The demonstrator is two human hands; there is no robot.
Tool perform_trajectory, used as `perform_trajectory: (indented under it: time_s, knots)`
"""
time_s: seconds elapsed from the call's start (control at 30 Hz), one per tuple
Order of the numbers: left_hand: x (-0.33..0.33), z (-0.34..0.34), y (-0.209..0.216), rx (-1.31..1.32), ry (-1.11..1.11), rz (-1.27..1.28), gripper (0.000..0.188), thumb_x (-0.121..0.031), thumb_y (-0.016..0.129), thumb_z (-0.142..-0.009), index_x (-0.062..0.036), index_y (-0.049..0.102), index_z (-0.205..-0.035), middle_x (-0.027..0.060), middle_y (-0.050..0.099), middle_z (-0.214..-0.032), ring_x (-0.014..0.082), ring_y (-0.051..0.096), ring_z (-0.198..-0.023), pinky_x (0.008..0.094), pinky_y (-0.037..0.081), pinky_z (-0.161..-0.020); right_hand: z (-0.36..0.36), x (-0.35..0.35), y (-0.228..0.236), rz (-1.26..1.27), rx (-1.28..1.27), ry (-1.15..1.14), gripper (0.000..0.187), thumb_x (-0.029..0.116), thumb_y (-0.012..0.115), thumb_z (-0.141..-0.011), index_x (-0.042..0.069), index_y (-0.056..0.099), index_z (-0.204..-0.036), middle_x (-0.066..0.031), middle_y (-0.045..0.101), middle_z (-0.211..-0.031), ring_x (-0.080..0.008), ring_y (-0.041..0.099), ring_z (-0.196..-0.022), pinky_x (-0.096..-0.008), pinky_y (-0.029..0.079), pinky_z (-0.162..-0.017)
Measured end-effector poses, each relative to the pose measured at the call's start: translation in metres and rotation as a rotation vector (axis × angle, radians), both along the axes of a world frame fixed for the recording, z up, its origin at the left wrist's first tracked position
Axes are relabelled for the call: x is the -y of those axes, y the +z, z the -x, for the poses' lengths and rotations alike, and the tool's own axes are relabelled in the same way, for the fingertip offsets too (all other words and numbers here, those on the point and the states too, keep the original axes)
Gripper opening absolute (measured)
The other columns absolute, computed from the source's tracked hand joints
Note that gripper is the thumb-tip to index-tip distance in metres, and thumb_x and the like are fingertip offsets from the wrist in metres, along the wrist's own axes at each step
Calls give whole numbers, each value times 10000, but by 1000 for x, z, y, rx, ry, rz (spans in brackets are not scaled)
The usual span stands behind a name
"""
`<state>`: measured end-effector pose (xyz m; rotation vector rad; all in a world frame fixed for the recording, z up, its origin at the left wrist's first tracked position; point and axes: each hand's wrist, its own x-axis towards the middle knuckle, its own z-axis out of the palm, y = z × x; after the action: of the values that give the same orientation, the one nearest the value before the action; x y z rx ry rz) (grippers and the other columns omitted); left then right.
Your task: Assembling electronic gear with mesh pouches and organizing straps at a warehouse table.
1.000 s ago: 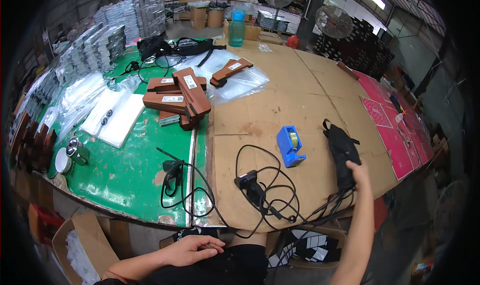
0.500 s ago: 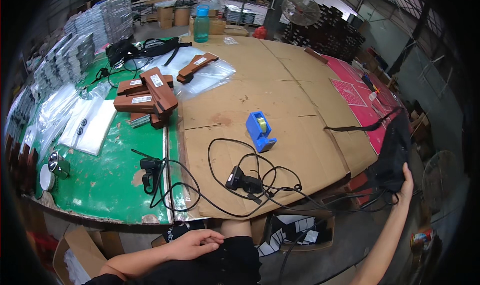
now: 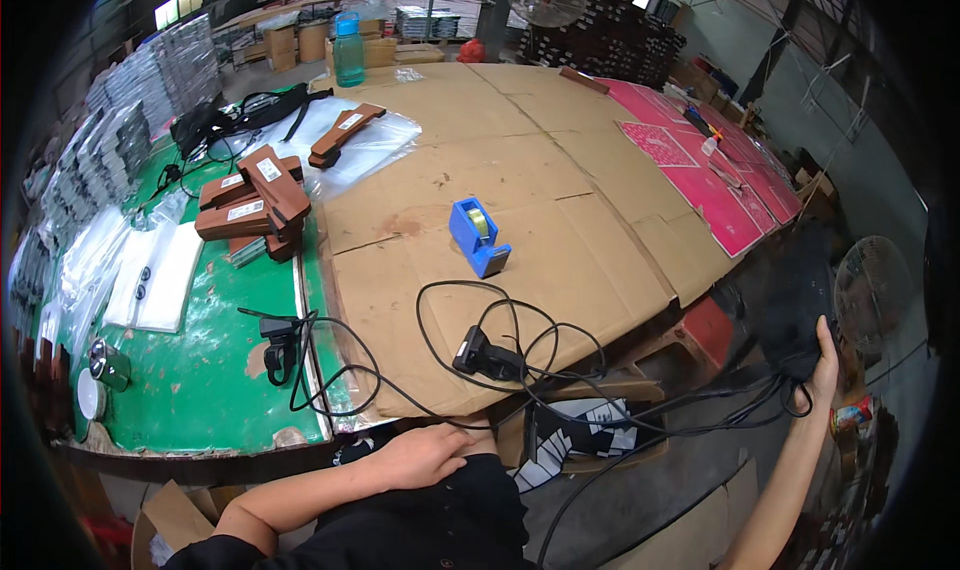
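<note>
At the far right, my right hand (image 3: pixel 824 370) is closed round the lower edge of a black fabric bag (image 3: pixel 792 320), held up beyond the table. Black cables (image 3: pixel 690 410) hang from beneath that hand and run left to the table. My left hand (image 3: pixel 425 456) rests on my lap, fingers loosely bent, with nothing in it. Just past it, on the table's near edge, lie a small black strapped device (image 3: pixel 487 356) and looped cable. A second black device (image 3: pixel 282 348) lies on the green surface to the left.
A blue tape dispenser (image 3: pixel 478 238) stands on the cardboard sheet (image 3: pixel 540 190). Brown wooden pieces (image 3: pixel 265 195) are piled at left, near white plastic sheets (image 3: pixel 160 275) and a metal tin (image 3: pixel 110 363). Below the table sit an open box (image 3: pixel 590 440) and a red stool (image 3: pixel 707 328).
The view has turned right, shifting the table leftward. My right hand still holds the black bag, now farther from the table; its strap no longer lies across the pink surface.
</note>
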<state>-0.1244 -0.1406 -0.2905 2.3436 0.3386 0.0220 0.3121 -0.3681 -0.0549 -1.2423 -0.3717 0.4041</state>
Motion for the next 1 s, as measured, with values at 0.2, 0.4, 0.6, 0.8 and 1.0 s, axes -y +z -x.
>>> perform_trajectory:
  time_s: [0.2,0.4,0.6,0.8,1.0]
  knots:
    - [7,36,-23,-6,-86,163,343,-250,558,-913,-58,549,-1197,141,585,-1116,319,575,-1042,379,470,-896,35,-1,-12,138,124,-21,396,238,582,-903,-19,536,-1201,-119,625,-1115,-221,638,-960,-339,513,-860]
    - [8,74,-34,-83,-46,201,312,-246,547,-923,-62,585,-1172,137,600,-1101,320,587,-1021,368,474,-887,67,-1,-41,157,106,19,392,190,572,-894,-33,526,-1213,-120,626,-1106,-215,631,-953,-326,498,-863]
    - [-3,45,20,252,-4,309,232,-115,580,-893,-48,614,-1112,127,624,-1083,290,611,-1005,351,490,-859,104,-8,-69,84,55,-115,392,204,583,-900,-45,529,-1197,-134,612,-1124,-228,628,-946,-323,492,-862]
    - [0,-56,110,584,-173,366,270,-78,588,-869,-31,573,-1135,133,588,-1110,293,585,-1038,349,480,-875,128,5,-96,50,52,-228,414,237,593,-902,-40,509,-1199,-146,609,-1106,-244,624,-957,-350,506,-843]
    - [55,-152,120,449,-462,5,566,-214,686,-792,32,453,-1246,232,441,-1292,372,506,-1152,394,450,-943,142,14,-135,-6,-73,-205,390,242,580,-913,-27,509,-1187,-150,610,-1102,-248,622,-951,-356,512,-828]
